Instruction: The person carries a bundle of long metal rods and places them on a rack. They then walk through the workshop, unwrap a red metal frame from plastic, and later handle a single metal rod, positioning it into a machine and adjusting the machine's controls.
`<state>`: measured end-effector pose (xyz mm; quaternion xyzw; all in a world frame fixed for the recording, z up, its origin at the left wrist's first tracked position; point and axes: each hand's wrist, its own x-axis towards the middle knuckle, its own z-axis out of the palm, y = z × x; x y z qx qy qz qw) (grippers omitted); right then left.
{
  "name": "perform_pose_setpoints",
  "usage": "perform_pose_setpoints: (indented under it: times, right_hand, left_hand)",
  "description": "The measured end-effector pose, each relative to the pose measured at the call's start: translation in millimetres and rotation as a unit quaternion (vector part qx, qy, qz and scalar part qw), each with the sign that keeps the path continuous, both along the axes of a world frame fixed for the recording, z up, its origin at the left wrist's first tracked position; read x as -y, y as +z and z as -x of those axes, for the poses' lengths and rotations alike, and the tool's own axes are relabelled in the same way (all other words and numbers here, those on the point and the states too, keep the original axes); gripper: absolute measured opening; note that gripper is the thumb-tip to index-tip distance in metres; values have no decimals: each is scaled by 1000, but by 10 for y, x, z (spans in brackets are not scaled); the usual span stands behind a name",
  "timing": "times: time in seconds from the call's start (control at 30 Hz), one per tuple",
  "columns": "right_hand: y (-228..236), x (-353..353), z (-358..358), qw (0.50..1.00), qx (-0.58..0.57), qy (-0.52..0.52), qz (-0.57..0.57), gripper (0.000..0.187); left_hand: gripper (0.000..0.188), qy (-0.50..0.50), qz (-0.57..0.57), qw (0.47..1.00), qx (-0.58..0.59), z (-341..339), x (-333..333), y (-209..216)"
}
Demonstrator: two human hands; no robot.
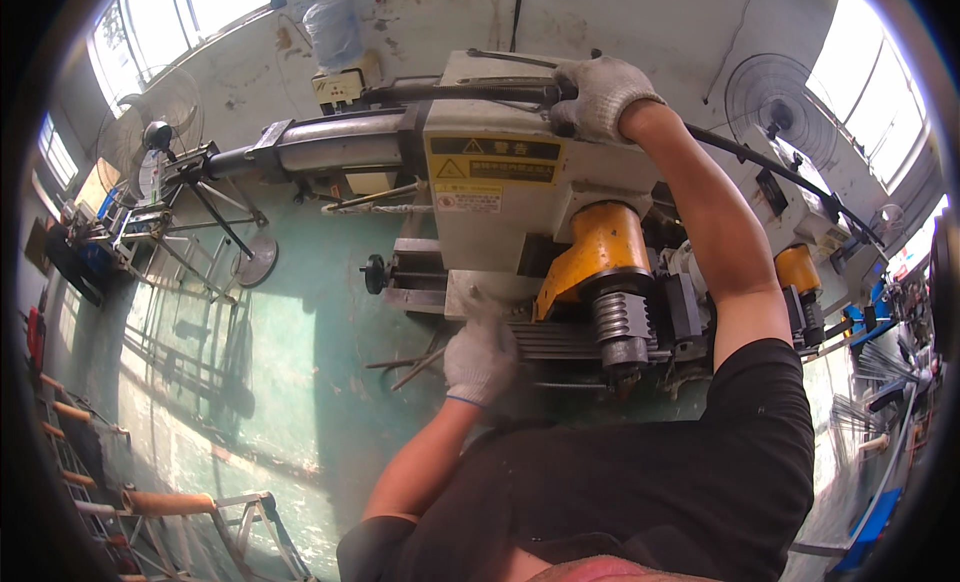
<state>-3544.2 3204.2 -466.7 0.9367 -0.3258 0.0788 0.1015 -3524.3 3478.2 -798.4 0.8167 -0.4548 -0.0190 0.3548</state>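
Note:
A large cream machine (480,227) with yellow warning labels (495,160) stands in front of me. On its right half is an orange housing (605,244) above a ribbed steel spindle (622,320). My right hand (605,97), in a white knit glove, reaches over the machine's top. Its fingers are curled down at the end of a dark bar assembly (455,92); what lies inside them is hidden. My left hand (482,360), gloved too, is smeared by motion beside the light metal block (485,294) low on the machine. Several thin metal rods (555,342) lie right of it.
A black hand knob (374,274) sticks out left of the machine, below a long steel cylinder (340,144). Fans (158,135) stand at both sides. A water bottle (333,34) is by the wall. Roller frames (170,503) stand lower left, and wire bundles (880,382) lie right.

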Motion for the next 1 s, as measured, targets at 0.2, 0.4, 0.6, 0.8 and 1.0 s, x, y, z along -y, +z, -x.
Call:
perform_pose_setpoints:
  times: [0.2, 0.4, 0.6, 0.8, 1.0]
  right_hand:
    - [-130, -45, -113, 986, 122, 53, 99, 52]
    - [122, 182, -368, 999, -33, -2, -44, 47]
    - [545, 517, -433, 988, 148, -8, -48, 56]
    - [69, 278, -394, 996, -18, 81, -13, 56]
    - [369, 412, -223, 992, 122, -31, 4, 49]
  left_hand:
    - [22, -5, 9, 1000, -4, -20, -17, -22]
    - [22, 1, -3, 1000, -11, -21, 9, -66]
    - [24, 6, -3, 1000, -13, 2, -11, -2]
    - [24, 18, -35, 999, -21, 17, 13, 15]
    - [25, 14, -32, 999, -9, 9, 8, 54]
